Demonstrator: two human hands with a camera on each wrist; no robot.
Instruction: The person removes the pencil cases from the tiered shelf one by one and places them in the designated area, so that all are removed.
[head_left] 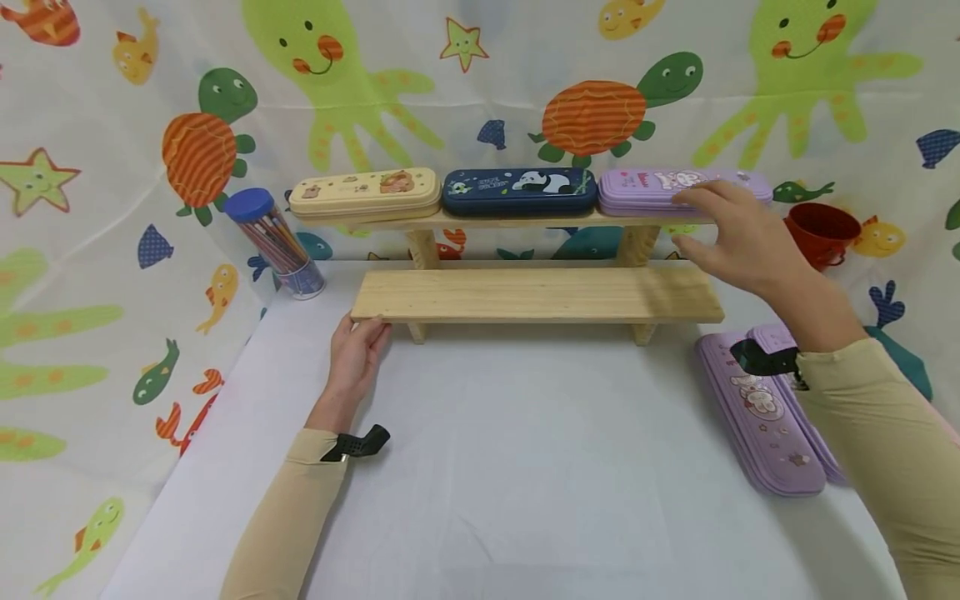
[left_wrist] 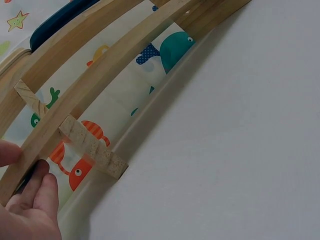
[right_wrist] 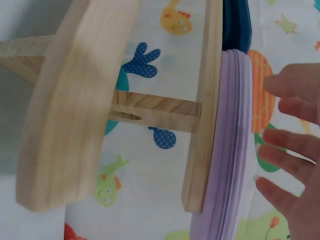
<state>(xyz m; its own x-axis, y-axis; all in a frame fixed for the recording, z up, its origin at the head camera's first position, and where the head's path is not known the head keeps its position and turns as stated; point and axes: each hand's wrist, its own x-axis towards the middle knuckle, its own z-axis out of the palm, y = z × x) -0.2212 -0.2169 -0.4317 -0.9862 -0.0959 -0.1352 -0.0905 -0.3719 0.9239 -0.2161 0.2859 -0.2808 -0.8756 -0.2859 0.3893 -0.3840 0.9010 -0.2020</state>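
A two-tier wooden shelf (head_left: pixel 536 295) stands at the back of the table. My left hand (head_left: pixel 358 354) grips the left front corner of its lower board, thumb on one face and fingers underneath, as the left wrist view shows. Along the upper board (right_wrist: pixel 204 165) lie a cream pencil case (head_left: pixel 365 195), a navy panda pencil case (head_left: pixel 519 193) and a lilac pencil case (head_left: pixel 637 193). With fingers spread and nothing in it, my right hand (head_left: pixel 738 233) hovers close by the lilac case; the right wrist view shows a gap between fingertips and case.
Two more lilac pencil cases (head_left: pixel 761 408) lie on the table at the right, partly under my right forearm. Behind that arm is a red bucket (head_left: pixel 822 229). A blue-lidded tub of coloured pencils (head_left: pixel 276 243) leans at the left. A sea-animal cloth (head_left: pixel 487 83) hangs behind.
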